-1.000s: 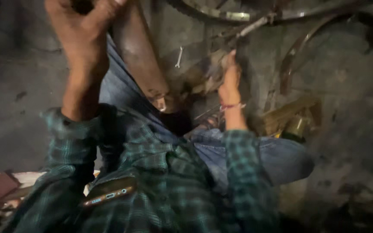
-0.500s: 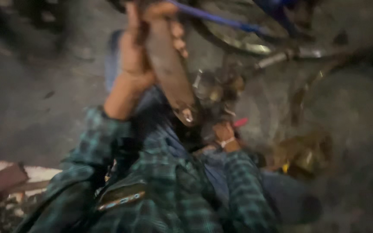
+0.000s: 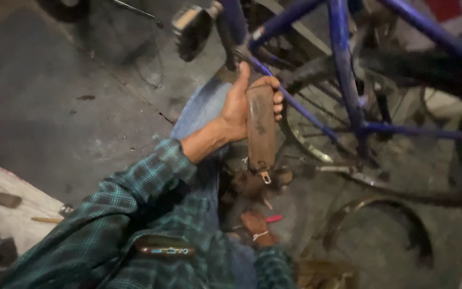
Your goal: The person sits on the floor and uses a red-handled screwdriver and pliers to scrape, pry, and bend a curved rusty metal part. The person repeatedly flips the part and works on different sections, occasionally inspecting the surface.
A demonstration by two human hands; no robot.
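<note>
My left hand (image 3: 239, 112) is gripped around a rusty brown curved metal strip (image 3: 260, 134), like a piece of mudguard, with a small bracket at its lower end. It holds the strip upright beside the blue bicycle frame (image 3: 343, 69), just below the pedal (image 3: 193, 27). My right hand (image 3: 253, 225), with a thread on its wrist, sits low by my lap next to a small red-handled thing (image 3: 274, 218). It is blurred, and whether it grips anything is unclear. Green checked sleeves cover both arms.
The bicycle's wheel rim and spokes (image 3: 308, 142) stand just right of the strip. A curved dark mudguard (image 3: 386, 214) lies on the dirty concrete floor. A pale board with tools (image 3: 12, 208) is at the left edge. A phone (image 3: 164, 249) sticks out of my shirt pocket.
The view has swung up to take in the blue bicycle frame and pedal. My left hand still holds the strip. My right hand has dropped from the strip's lower end toward my lap.
</note>
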